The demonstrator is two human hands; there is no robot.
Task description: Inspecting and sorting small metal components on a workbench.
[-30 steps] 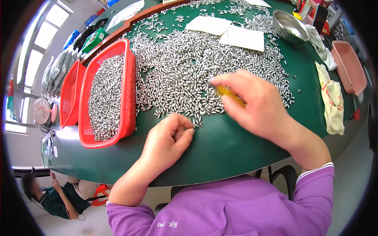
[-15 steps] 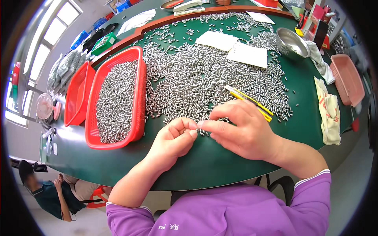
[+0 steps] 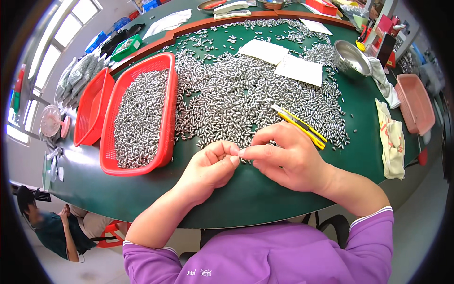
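A: Hands status?

B: Left hand (image 3: 210, 165) and right hand (image 3: 283, 154) meet fingertip to fingertip at the near edge of the green surface (image 3: 236, 199). Both are curled closed, pinching one small metal piece (image 3: 241, 152) between them. Forearms enter from 6 o'clock, purple sleeves pushed up, wrists resting on the surface.

A: What's the piece?

B: Small silver capsule shape, too small for more detail. It matches the metal pieces pile (image 3: 246, 99) spread at 12 o'clock of the hands.

A: Around that?

B: Yellow utility knife (image 3: 300, 125) at 1 o'clock, lying on the pile's edge just beyond the right knuckles. Red basket (image 3: 168, 118) at 10 o'clock, holding more pieces, a second red basket (image 3: 92, 111) beside it. White paper sheets (image 3: 283, 59) and steel bowl (image 3: 350, 59) further out at 1 o'clock.
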